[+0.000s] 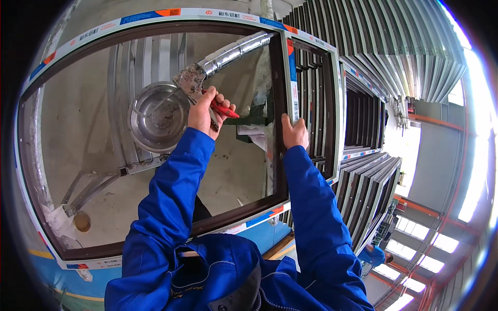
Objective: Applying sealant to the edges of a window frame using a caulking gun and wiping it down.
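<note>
Fingers of the left hand are curling closed around a red handle; a silver foil-wrapped barrel is pointing toward the top corner of a brown, white-taped metal frame. Frame is looking assembled; remaining work, can't tell. Left elbow is bending; right hand is wrapping the divider bar, arm reaching forward.

There are two hands, one silver-barrelled tool, one metal bowl and one large foreground frame.
</note>
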Available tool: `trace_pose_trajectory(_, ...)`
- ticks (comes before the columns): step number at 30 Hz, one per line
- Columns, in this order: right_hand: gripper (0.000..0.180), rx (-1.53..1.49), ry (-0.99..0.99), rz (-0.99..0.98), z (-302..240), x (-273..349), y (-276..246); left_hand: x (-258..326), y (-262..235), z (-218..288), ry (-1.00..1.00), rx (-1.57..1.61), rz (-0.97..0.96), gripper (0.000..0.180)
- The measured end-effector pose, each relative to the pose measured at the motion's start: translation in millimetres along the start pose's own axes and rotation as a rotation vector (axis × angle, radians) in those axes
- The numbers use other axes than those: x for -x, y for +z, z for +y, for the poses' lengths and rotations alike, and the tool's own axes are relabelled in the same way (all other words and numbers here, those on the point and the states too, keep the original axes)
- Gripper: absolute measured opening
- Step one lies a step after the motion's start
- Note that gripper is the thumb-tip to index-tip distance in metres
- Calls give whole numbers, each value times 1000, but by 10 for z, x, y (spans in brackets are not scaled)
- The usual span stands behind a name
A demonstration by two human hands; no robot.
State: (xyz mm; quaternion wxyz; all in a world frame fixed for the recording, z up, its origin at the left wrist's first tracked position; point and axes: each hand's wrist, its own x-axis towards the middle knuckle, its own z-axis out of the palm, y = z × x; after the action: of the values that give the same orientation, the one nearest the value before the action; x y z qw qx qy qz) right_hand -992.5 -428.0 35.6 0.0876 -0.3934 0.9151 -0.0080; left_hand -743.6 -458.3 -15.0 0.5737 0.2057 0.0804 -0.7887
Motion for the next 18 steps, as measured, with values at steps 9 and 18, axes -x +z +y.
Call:
trace_pose_trajectory(9,68,4,-11,24,14,-2,25,-5,23,4,26,-43,35,15)
trace_pose_trajectory(18,67,2,-6,18,26,-21,34,-10,1,2,17,-48,46,15)
